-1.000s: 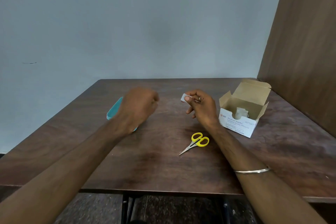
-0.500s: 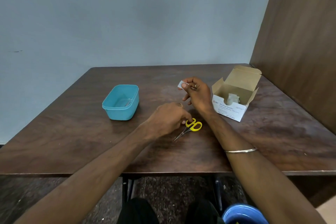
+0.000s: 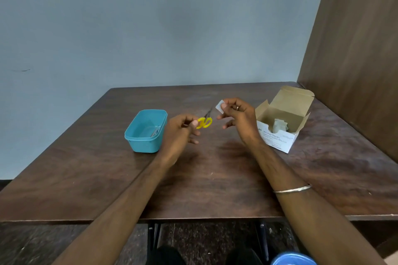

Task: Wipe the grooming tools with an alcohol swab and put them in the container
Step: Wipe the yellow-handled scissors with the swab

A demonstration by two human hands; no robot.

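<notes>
My left hand (image 3: 178, 133) pinches the yellow-handled scissors (image 3: 204, 121) above the tabletop (image 3: 215, 178), blades aimed at 12 o'clock, while my right hand (image 3: 239, 118) pinches the alcohol swab (image 3: 220, 107) at their 2 o'clock. The teal container (image 3: 146, 131) waits at 9 o'clock; my light fingertip pinch could let the scissors twist loose during wiping.

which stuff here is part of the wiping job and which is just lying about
In the job: yellow-handled scissors held by left hand; alcohol swab pinched by right hand; teal container; alcohol swab box.
Lying about: blue tub under the table.
</notes>
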